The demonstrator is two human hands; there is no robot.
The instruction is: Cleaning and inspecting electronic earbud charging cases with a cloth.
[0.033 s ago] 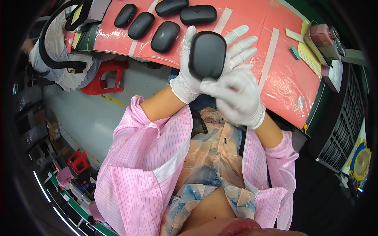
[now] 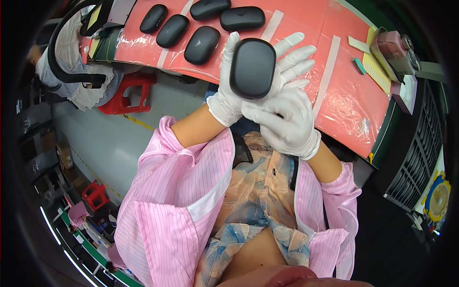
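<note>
A glossy-edged black rounded case (image 2: pixel 252 68) lies on the upturned palm of my left hand (image 2: pixel 224 98), which wears a white glove. The thumb runs along the case's left side and the other fingers spread out to the right past it. My right hand (image 2: pixel 289 122), also in a white glove, is just below the case with its fingers curled and its thumb and fingertips pressed together close to the case's lower end. Whether anything small is between those fingertips is hidden. More black cases (image 2: pixel 202 45) of the same kind lie on the red table mat (image 2: pixel 349 105) beyond my hands.
Pale tape strips (image 2: pixel 327 71) cross the mat. At the right stand a metal-and-pink container (image 2: pixel 392 45), a yellow perforated sheet (image 2: pixel 375 71) and a small green block (image 2: pixel 358 66). A red stool (image 2: pixel 126 94) and a person in pale clothing (image 2: pixel 71 71) are at the left.
My right hand has shifted slightly down, and its fingers are less blurred. The case stays on my left palm.
</note>
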